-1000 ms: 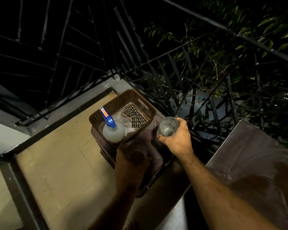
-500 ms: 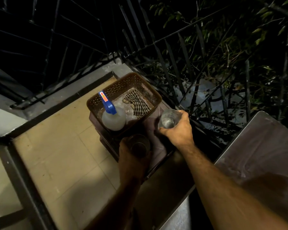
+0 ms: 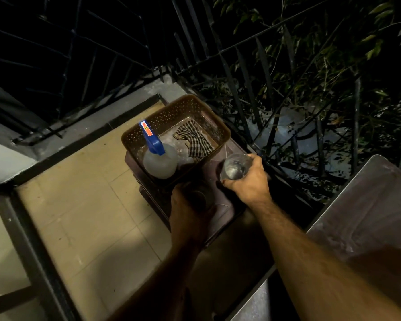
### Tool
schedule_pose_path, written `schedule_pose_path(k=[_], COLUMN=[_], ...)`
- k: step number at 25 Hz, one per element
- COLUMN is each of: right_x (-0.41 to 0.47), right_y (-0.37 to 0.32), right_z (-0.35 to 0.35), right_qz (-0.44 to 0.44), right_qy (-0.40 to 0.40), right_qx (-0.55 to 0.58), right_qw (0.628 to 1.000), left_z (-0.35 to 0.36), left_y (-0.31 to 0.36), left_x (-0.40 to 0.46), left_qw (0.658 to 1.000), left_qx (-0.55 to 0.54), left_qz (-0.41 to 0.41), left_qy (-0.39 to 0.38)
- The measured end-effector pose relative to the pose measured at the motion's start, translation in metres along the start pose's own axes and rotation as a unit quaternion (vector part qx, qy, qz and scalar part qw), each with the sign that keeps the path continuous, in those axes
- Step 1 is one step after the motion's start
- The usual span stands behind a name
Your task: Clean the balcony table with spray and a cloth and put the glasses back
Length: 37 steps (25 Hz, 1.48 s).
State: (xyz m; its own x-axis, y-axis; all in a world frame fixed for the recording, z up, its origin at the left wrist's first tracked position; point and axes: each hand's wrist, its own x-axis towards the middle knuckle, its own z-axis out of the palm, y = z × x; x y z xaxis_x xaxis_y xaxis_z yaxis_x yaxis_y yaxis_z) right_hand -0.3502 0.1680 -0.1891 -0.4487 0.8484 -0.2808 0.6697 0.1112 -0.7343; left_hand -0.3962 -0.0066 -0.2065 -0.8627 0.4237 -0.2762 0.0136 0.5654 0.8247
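My right hand (image 3: 249, 181) grips a clear glass (image 3: 234, 169) over the dark stool (image 3: 225, 210) beside the brown basket (image 3: 176, 110). In shadow, my left hand (image 3: 188, 212) holds a second glass (image 3: 198, 196) just in front of the basket. Inside the basket stand a spray bottle (image 3: 159, 162) with a blue trigger and a checked cloth (image 3: 193, 142). The balcony table (image 3: 375, 212) lies at the right, its top showing smears.
Black railings (image 3: 245, 72) run behind the basket and along the left, with dark foliage beyond. Beige floor tiles (image 3: 79, 205) spread to the left of the stool. The table's near corner sits close under my right forearm.
Both hands keep their glasses over the stool. The view has shifted slightly, and the right hand's glass sits a little further right of the basket.
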Motion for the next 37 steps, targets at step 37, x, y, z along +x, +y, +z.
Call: schedule_pose_path(k=[37], right_x=[0.045], right_y=[-0.113], right_z=[0.062], right_qz=[-0.228], right_qy=[0.011], right_qx=[-0.125], right_qw=[0.966], left_z=[-0.099], left_y=[0.029], left_x=[0.108], left_qw=[0.987], left_qx=[-0.027], left_qz=[0.155], left_qy=[0.033])
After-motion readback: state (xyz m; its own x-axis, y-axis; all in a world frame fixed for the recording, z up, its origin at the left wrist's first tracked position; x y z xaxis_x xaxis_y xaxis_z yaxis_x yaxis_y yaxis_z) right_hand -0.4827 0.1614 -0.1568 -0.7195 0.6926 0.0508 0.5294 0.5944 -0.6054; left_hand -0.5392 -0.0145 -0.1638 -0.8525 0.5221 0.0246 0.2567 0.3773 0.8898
